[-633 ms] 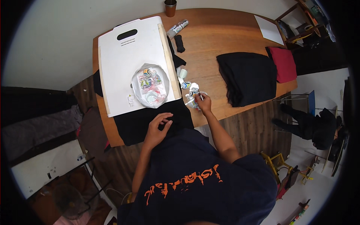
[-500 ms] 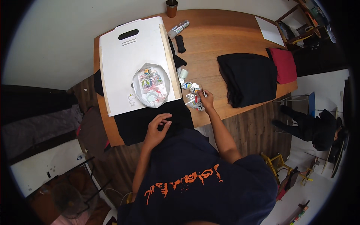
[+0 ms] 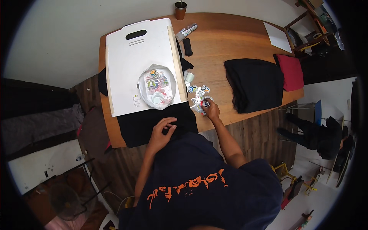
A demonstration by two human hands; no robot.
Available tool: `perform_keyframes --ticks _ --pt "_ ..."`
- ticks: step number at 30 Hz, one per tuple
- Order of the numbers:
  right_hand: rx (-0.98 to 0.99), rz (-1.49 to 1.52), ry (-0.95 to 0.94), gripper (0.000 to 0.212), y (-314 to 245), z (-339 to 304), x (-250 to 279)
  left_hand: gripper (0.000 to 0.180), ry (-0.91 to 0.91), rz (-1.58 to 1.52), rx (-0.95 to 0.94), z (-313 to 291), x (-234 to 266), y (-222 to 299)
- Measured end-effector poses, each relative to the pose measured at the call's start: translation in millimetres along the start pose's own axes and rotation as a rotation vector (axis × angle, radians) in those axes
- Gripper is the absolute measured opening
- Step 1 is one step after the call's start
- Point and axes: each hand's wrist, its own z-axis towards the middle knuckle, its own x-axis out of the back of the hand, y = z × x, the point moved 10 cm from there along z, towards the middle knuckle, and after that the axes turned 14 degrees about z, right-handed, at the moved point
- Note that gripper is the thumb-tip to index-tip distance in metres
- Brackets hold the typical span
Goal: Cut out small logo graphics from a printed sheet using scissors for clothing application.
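My left hand (image 3: 164,130) hangs over the black cloth (image 3: 149,128) at the table's near edge. Its fingers are loosely bent and the thumb stands apart, with nothing in them. To the right of the white board (image 3: 120,76), my right hand (image 3: 211,110) pinches at a small heap of printed cut-out pieces (image 3: 197,100). Whatever lies between its fingertips is too small to make out. Just beyond the heap rest round colourful patches (image 3: 206,89). On the board stands a white round container (image 3: 173,92) with more printed pieces inside.
A pale roll (image 3: 190,77), a black bundle (image 3: 188,46) and a clear bag of pieces (image 3: 187,31) lie along the board's right side. Folded black cloth (image 3: 255,86) and red cloth (image 3: 289,72) lie farther right. A brown cup (image 3: 180,11) stands at the back.
My right hand has moved from the round patches nearer to me, onto the heap of pieces. One round patch now lies free of the fingers. My left hand keeps its place.
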Motion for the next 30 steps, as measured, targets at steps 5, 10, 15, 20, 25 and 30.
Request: perform_keyframes --ticks 5,10,15,20,25,30 --pt "0.017 0.082 0.062 0.034 17.1 9.9 -1.1 0.026 0.002 0.001 -0.003 2.4 1.4 -3.4" --pt "-0.034 0.2 0.031 0.031 15.6 13.2 3.9 0.026 0.047 0.018 -0.015 8.7 10.2 -2.7" --pt "0.118 0.215 0.013 0.032 15.3 25.4 -0.1 0.025 0.052 0.017 -0.036 13.5 15.0 0.4" --pt "0.232 0.55 0.079 0.022 27.1 44.2 2.3 0.026 0.03 0.015 -0.053 14.7 17.5 0.8" --pt "0.002 0.711 0.136 0.019 25.0 31.5 11.6 0.025 0.025 0.001 0.009 7.3 20.4 -14.5" --pt "0.031 0.853 0.242 0.019 -16.2 1.8 29.5 0.025 0.025 -0.052 -0.019 18.2 14.4 -9.4"
